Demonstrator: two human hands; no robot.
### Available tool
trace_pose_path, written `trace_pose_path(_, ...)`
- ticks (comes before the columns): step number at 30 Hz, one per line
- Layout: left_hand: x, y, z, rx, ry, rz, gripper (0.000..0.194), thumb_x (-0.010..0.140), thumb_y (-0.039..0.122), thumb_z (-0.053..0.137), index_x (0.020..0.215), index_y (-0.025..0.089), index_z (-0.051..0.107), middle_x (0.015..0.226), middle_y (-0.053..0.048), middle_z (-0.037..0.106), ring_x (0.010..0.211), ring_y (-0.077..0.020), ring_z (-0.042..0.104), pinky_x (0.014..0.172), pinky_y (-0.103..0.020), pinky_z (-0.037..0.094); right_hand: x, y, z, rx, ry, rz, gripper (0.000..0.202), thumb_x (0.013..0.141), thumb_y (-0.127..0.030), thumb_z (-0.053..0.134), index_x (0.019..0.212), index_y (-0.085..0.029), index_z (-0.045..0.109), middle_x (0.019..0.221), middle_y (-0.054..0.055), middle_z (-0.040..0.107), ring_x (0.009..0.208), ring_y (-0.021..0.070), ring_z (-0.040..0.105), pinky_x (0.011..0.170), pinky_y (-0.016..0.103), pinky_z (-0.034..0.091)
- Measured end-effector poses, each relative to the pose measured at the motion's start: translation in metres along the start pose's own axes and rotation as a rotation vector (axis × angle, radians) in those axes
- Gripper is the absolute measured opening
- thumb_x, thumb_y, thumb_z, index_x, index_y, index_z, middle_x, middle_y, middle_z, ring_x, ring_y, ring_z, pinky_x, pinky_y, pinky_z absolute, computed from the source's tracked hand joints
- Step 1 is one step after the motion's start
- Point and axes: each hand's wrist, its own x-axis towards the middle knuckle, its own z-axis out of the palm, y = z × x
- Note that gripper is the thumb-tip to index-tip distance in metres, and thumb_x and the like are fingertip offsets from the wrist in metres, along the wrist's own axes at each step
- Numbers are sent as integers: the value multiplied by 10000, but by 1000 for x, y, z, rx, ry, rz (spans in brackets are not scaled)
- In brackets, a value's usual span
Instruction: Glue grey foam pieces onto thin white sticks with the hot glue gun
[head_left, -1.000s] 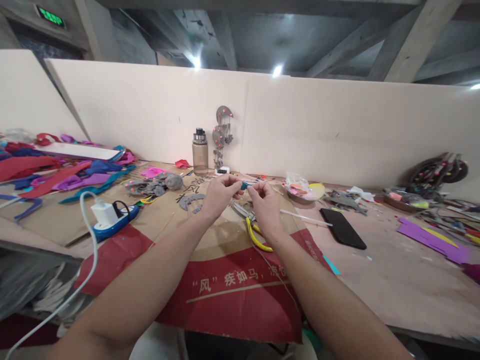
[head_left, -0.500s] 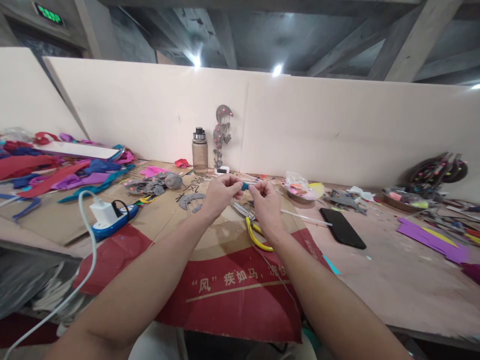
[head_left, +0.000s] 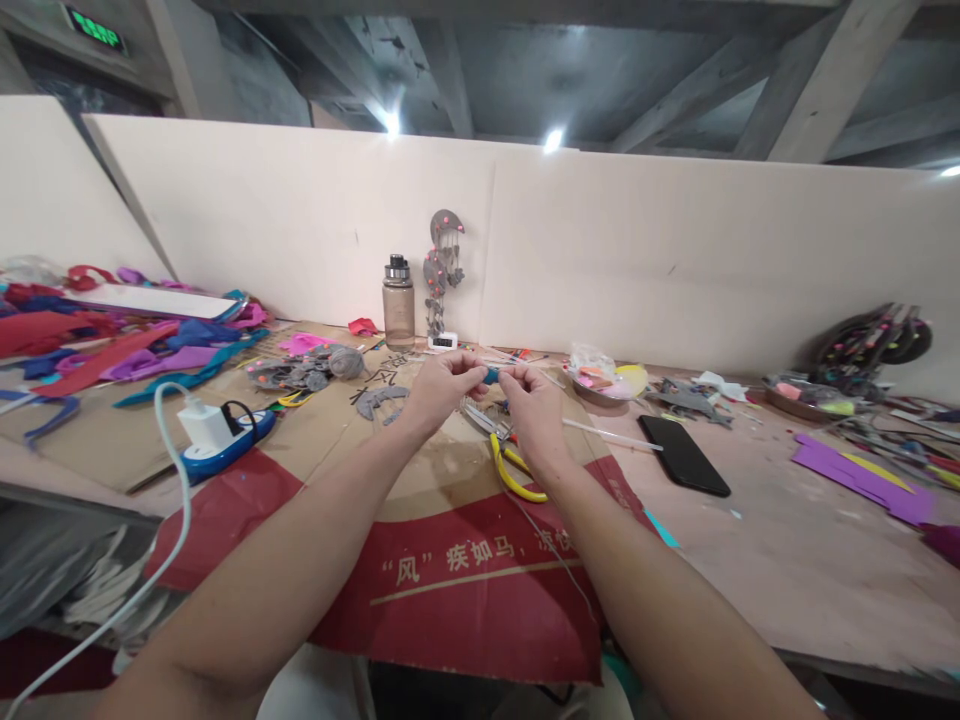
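Over the cardboard sheet [head_left: 457,620], my left hand [head_left: 448,388] and my right hand [head_left: 534,400] meet fingertip to fingertip. Pinched between them is a small blue piece [head_left: 490,376], mostly covered by my fingers, so its kind cannot be made out. Both hands are closed on it. Just below my right hand lie yellow-handled pliers [head_left: 511,470], with their jaws toward my left hand. A grey felt crescent [head_left: 382,403] rests on the cardboard left of my left hand. A thin pale stick [head_left: 611,434] stretches out to the right of my right wrist.
A black phone [head_left: 684,455] lies at the right, near a bowl of scraps [head_left: 607,390]. A bottle [head_left: 398,305] stands by the white partition, beside a grey hanging ornament [head_left: 444,265]. A blue power strip [head_left: 229,450] with a white cable sits left, before heaped coloured felt [head_left: 127,335].
Both hands keep nearly the same pose around the blue piece. The whole view has shifted very slightly.
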Motion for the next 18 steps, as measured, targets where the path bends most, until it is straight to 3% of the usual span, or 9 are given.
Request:
trace_pose_path(7,3,2,-4,34,-104,-91,188,680,180,592,817,115,702,702,-47,680,654,-132,630,617,-257,530,0,-6,-7,-159,13,-2,166,731,-329,553,744,-172,605,571,-58,412,542,104,357,525,243,269)
trace_pose_path(11,2,4,-6,196,-146,-12,212,710,251,634,852,114,713,662,-31,668,578,-107,586,537,-215,480,-3,-7,-9,-236,-34,-85,134,750,-289,536,723,-171,595,557,-58,405,529,103,355,525,243,270)
trace_pose_path(18,1,-1,-7,416,-134,110,163,740,262,615,786,131,701,616,-19,659,514,-102,580,513,-208,465,-4,-5,-10,-436,-31,-275,93,770,-219,520,753,-173,599,650,-14,514,631,134,429,624,262,324)
